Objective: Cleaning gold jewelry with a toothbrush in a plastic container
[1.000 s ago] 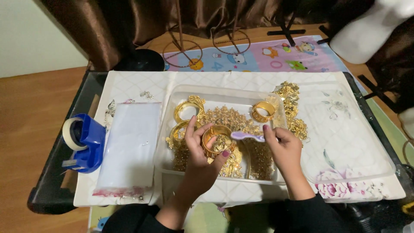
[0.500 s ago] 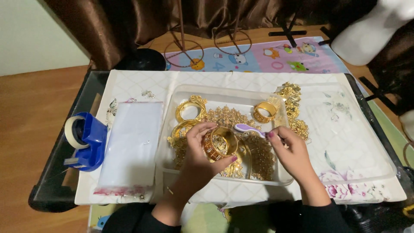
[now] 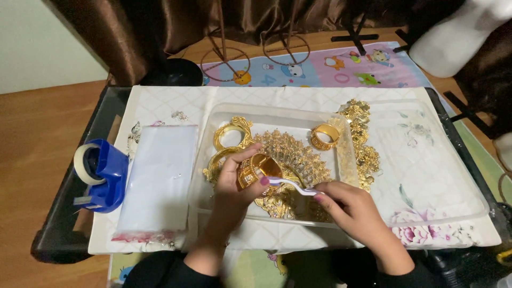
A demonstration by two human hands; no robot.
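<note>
Gold bangle [image 3: 255, 169] in left hand [image 3: 233, 188] grip; right hand [image 3: 356, 209] grips toothbrush [image 3: 292, 185], head pointing left.

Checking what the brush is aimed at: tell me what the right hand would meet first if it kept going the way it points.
The right hand points up-left along its small brush. First in line is the gold bangle held by the left hand; whether the brush tip touches it already is unclear.

brown curtain [image 3: 160, 32] | wooden floor [image 3: 42, 133] | colourful play mat [image 3: 341, 66]
</note>
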